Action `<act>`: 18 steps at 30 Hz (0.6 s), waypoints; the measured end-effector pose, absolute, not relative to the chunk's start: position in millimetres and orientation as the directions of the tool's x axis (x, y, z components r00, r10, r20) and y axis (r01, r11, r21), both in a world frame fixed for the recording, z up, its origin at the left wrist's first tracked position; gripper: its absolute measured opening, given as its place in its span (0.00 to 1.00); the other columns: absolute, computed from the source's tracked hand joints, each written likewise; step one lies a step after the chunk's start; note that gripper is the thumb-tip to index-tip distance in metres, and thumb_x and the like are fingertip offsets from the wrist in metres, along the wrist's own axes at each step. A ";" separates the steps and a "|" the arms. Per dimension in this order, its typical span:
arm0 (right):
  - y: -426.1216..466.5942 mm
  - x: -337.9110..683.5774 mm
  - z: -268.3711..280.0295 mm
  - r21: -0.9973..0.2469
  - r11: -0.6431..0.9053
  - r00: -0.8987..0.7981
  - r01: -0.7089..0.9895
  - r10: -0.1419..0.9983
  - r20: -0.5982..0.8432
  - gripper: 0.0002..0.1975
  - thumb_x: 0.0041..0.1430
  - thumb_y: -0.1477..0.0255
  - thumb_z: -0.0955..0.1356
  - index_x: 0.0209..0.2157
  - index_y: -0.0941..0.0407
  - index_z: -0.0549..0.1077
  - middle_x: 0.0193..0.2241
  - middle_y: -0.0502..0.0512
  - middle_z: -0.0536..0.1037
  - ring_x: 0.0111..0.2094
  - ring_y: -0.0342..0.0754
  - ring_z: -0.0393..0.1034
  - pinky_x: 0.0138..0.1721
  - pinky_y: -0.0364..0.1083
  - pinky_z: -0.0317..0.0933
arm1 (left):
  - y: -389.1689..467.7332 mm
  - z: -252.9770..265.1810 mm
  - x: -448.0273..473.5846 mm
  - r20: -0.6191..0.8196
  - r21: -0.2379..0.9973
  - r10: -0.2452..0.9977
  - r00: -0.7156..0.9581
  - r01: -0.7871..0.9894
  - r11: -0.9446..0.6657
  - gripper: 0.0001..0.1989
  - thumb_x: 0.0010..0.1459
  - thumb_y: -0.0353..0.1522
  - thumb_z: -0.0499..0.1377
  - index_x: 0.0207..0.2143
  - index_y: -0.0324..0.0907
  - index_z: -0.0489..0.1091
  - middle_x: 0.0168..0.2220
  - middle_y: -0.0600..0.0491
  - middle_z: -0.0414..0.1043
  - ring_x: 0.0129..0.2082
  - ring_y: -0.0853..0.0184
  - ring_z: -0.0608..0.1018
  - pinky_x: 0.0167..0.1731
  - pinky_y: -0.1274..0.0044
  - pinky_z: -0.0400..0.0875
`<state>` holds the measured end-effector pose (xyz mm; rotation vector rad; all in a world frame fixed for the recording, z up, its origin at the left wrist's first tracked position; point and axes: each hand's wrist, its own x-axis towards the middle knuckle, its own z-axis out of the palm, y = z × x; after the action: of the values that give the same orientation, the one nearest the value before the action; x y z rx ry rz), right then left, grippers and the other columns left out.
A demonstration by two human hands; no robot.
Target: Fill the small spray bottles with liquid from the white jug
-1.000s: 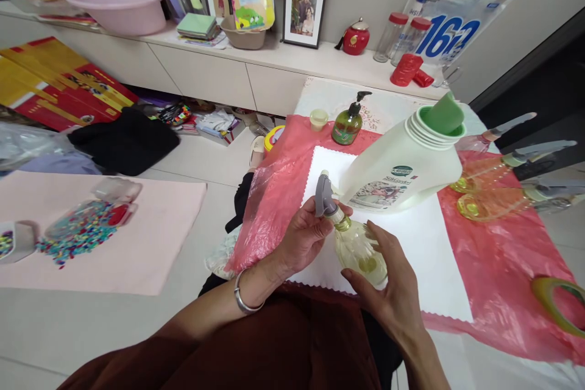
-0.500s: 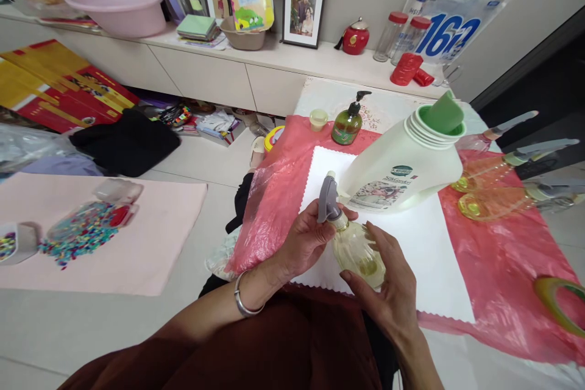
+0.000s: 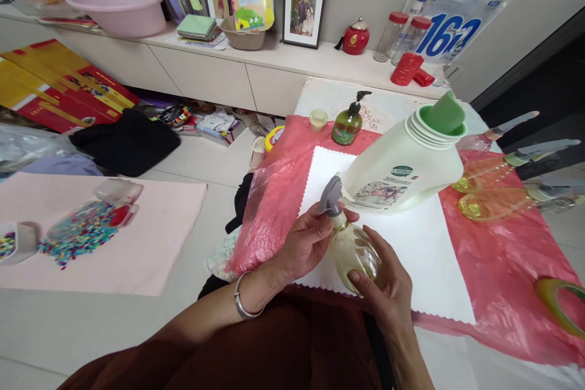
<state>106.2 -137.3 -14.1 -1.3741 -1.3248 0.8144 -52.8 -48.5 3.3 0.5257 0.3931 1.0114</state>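
A clear, yellowish spray bottle [image 3: 354, 256] with a grey trigger head [image 3: 331, 195] is held tilted over a white scalloped sheet [image 3: 434, 262]. My left hand [image 3: 308, 237] pinches the collar below the trigger head, its fingers partly hidden behind the neck. Around the bottle's rounded body curls my right hand [image 3: 388, 280], thumb on the near side. Just beyond the hands stands a large pale detergent jug [image 3: 406, 164] with a green opening. A green pump bottle [image 3: 347, 125] and a small pale cup [image 3: 319, 119] sit farther back.
Red plastic sheeting [image 3: 503, 256] covers the table. Several other spray bottles [image 3: 498, 201] lie at the right, above a tape roll [image 3: 557, 304]. On the left, colourful beads [image 3: 86, 234] are spread over a pink mat [image 3: 150, 244]. Framed photos [image 3: 304, 9] line the shelf behind.
The spray bottle has turned in my hands: its trigger head now tips more to the right. My right hand has shifted slightly left and wraps closer round the body.
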 end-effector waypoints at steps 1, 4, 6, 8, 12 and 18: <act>-137.0 104.9 -14.4 -0.948 0.125 0.170 0.293 0.969 0.180 0.31 0.64 0.58 0.75 0.65 0.48 0.66 0.59 0.57 0.68 0.57 0.56 0.67 0.55 0.52 0.68 | -49.3 4.0 -51.9 -0.082 0.588 0.882 0.464 -0.692 0.419 0.19 0.56 0.39 0.72 0.48 0.43 0.77 0.44 0.48 0.82 0.52 0.56 0.79 0.55 0.65 0.68; -135.1 101.6 -14.6 -0.921 0.157 0.161 0.356 0.961 0.226 0.33 0.62 0.60 0.76 0.65 0.49 0.66 0.58 0.58 0.68 0.57 0.57 0.67 0.55 0.54 0.66 | -51.0 6.6 -48.9 -0.116 0.591 0.913 0.392 -0.712 0.380 0.20 0.52 0.41 0.74 0.44 0.44 0.78 0.41 0.50 0.80 0.49 0.57 0.80 0.55 0.63 0.69; -134.5 100.3 -15.6 -0.916 0.168 0.165 0.363 0.956 0.241 0.33 0.61 0.60 0.76 0.64 0.50 0.67 0.58 0.59 0.68 0.57 0.57 0.66 0.55 0.55 0.66 | -50.8 7.6 -47.6 -0.149 0.584 0.925 0.348 -0.724 0.367 0.21 0.47 0.41 0.77 0.41 0.43 0.78 0.40 0.53 0.79 0.48 0.59 0.80 0.59 0.62 0.67; -134.8 99.4 -17.6 -0.949 0.132 0.198 0.287 0.961 0.194 0.32 0.60 0.60 0.77 0.63 0.51 0.69 0.58 0.60 0.68 0.57 0.57 0.67 0.55 0.54 0.67 | -49.9 7.1 -47.4 -0.179 0.572 0.928 0.328 -0.732 0.369 0.20 0.44 0.39 0.78 0.37 0.43 0.79 0.39 0.55 0.77 0.47 0.61 0.80 0.63 0.62 0.65; -134.2 96.9 -19.5 -0.996 -0.016 0.224 -0.087 0.974 -0.035 0.33 0.58 0.58 0.77 0.61 0.53 0.71 0.56 0.61 0.71 0.55 0.58 0.70 0.53 0.53 0.70 | -47.9 4.4 -49.0 -0.157 0.554 0.910 0.384 -0.729 0.403 0.19 0.45 0.39 0.78 0.38 0.42 0.79 0.38 0.53 0.77 0.45 0.60 0.80 0.60 0.61 0.67; -128.1 94.2 -13.3 -0.832 -0.225 -0.047 -0.508 0.971 -0.234 0.31 0.58 0.51 0.74 0.57 0.54 0.74 0.52 0.64 0.75 0.47 0.59 0.75 0.49 0.58 0.73 | -47.5 6.8 -50.1 -0.102 0.543 0.873 0.478 -0.708 0.451 0.22 0.49 0.43 0.76 0.43 0.42 0.79 0.37 0.50 0.78 0.45 0.57 0.81 0.49 0.65 0.74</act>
<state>94.2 -128.1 -13.3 -0.9698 -0.6669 1.5738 -50.1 -47.5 6.8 0.4662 0.3970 1.0084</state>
